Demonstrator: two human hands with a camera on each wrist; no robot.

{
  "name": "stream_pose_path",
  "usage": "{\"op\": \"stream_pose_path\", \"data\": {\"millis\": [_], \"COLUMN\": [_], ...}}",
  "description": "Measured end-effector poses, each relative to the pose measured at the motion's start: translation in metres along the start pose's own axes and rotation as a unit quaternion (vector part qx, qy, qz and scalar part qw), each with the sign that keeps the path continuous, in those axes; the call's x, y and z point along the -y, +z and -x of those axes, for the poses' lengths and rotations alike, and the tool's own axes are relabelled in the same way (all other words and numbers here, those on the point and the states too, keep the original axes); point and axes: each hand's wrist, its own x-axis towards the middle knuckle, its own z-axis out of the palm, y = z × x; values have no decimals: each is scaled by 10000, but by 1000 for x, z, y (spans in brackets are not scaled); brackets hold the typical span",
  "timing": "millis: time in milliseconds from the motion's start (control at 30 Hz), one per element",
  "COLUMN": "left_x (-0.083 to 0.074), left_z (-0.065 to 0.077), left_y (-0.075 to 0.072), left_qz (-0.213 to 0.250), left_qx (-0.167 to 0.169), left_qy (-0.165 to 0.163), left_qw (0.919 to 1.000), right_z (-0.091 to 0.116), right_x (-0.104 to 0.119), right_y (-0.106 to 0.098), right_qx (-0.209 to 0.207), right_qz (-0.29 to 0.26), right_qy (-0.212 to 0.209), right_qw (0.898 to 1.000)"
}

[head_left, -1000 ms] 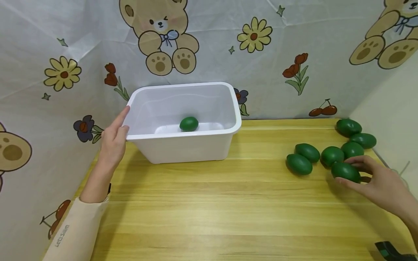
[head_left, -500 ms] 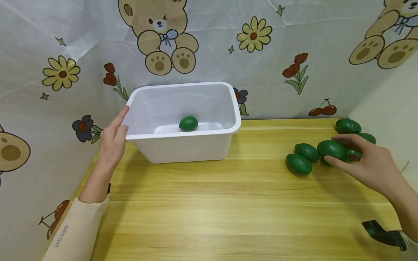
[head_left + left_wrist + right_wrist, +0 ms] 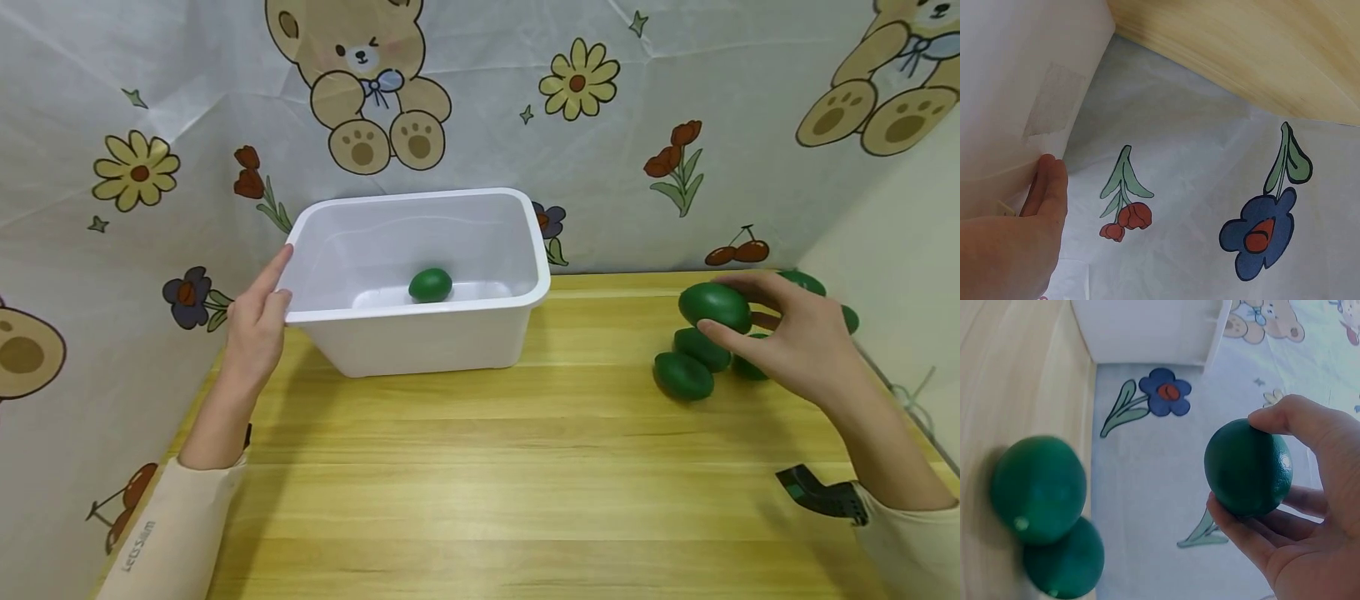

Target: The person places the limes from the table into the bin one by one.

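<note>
My right hand (image 3: 798, 333) holds a glossy dark green oval fruit (image 3: 712, 305) between thumb and fingers, raised above the other fruits. In the right wrist view, the thumb presses the held fruit (image 3: 1247, 467) from above and fingertips support it from below. Two more green fruits (image 3: 684, 376) lie beneath it on the table; others behind are partly hidden by the hand. My left hand (image 3: 255, 329) grips the left end of a white plastic bin (image 3: 420, 342) at its rim. Inside the bin lies one green fruit (image 3: 431, 285).
The wooden table (image 3: 465, 467) meets a patterned cloth (image 3: 487, 133) hung behind and at the left. A pale wall (image 3: 900, 250) borders the right side, with a green fruit (image 3: 802, 282) near that back corner.
My right hand has lifted one fruit from the right-hand group and carried it left and toward the back. The left hand stays on the bin, which has not moved.
</note>
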Motion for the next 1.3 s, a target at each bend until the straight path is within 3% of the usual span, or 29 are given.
{"op": "stream_pose_path", "data": {"millis": [600,900,1300], "left_x": [-4,-4,-4], "left_z": [1,3,2], "left_y": [0,0,1], "left_qz": [10,27,67], "left_qx": [-15,9,4], "left_qy": [-48,-108,-102], "left_qw": [10000,9999,9999], "right_z": [-34,-50,-72], "right_x": [56,90,118], "right_y": [12,23,54], "right_qx": [123,268,389], "right_qz": [111,160,-529], "right_qy": [-994,-1217,-1521], "right_qw": [9949,9921,9862]}}
